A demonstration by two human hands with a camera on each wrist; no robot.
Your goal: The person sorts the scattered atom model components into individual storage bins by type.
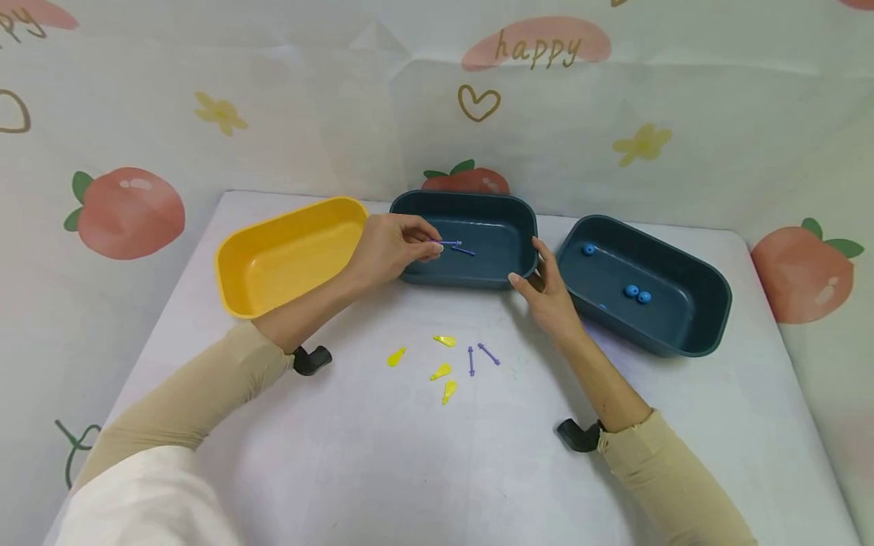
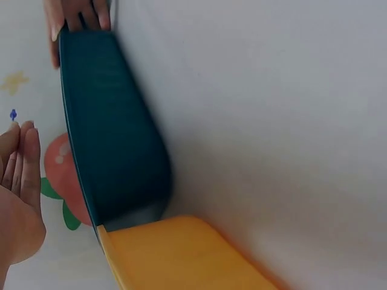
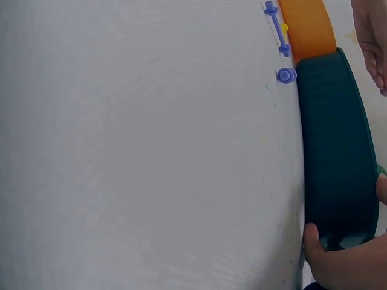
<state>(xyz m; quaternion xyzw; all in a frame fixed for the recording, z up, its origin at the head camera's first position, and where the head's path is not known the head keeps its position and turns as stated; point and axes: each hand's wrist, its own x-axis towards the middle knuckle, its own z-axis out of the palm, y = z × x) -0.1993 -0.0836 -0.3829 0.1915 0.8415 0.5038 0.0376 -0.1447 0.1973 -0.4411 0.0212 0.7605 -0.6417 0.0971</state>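
Note:
My left hand pinches a small purple rod between thumb and fingers, above the middle dark blue bin. Inside that bin lies another purple rod. With thumb and fingers spread round its right end, my right hand grips the same bin. In the left wrist view the tip of the held rod sticks out past the fingertips. Two more purple rods lie on the table, beside several yellow teardrop-shaped pieces.
A yellow bin stands at the left, close against the middle bin. At the right, an angled dark blue bin holds blue beads. A patterned cloth hangs behind the white table.

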